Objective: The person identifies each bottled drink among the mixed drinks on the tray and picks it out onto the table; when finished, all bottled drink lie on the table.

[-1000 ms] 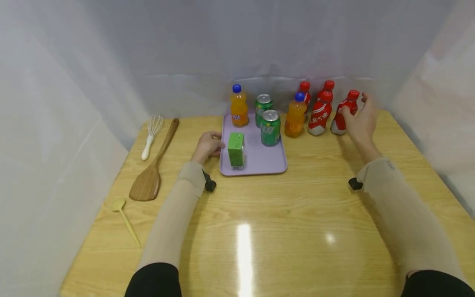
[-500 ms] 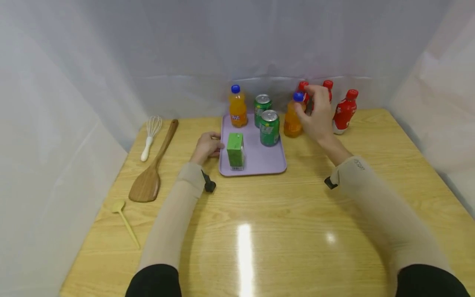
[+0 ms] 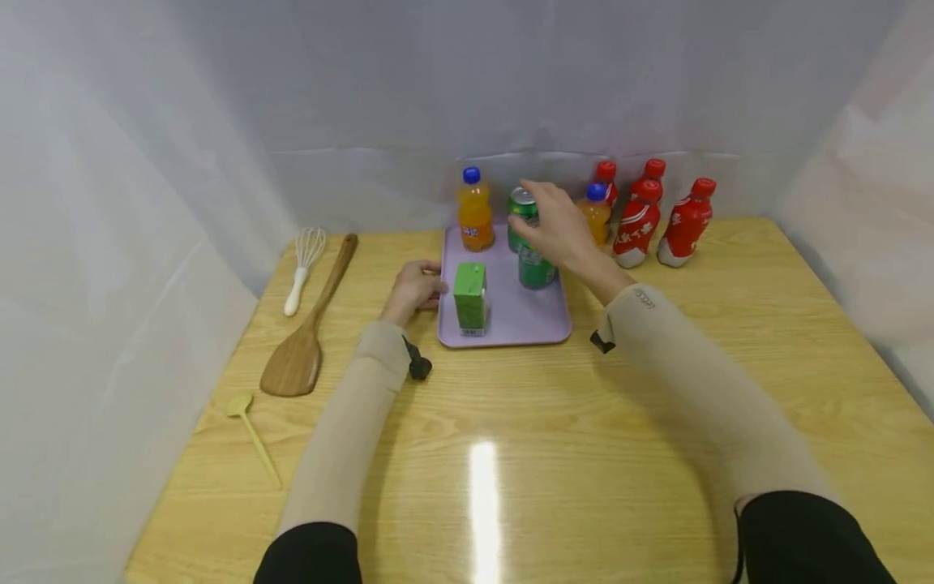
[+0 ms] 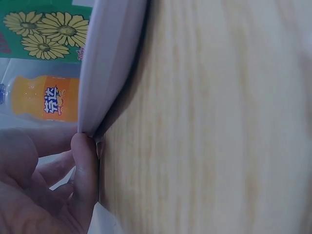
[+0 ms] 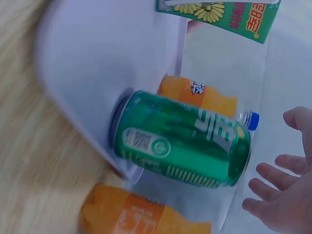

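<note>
My left hand (image 3: 416, 289) is at the left edge of a lilac tray (image 3: 511, 328), thumb and forefinger pinching its rim (image 4: 109, 63). My right hand (image 3: 558, 223) hovers over the tray's right side, fingers spread and holding nothing. In the right wrist view, a gap separates those fingers from a green drink can (image 5: 183, 139). Two such cans stand on the tray; my right hand partly hides the nearer can (image 3: 536, 269). A green drink carton (image 3: 470, 300) stands at the front left of the tray, and an orange soda bottle (image 3: 476, 215) at its back left.
Right of the tray stand another orange soda bottle (image 3: 596, 212) and several red bottles (image 3: 686, 223). On the table's left lie a whisk (image 3: 301, 272), a wooden spatula (image 3: 295, 357) and a yellow spoon (image 3: 251, 434). A white curtain (image 3: 365, 97) hangs behind.
My right hand has travelled left, from the rightmost red bottle past the orange bottle to above the cans. My left hand stays at the tray's edge, and the drinks stand where they were.
</note>
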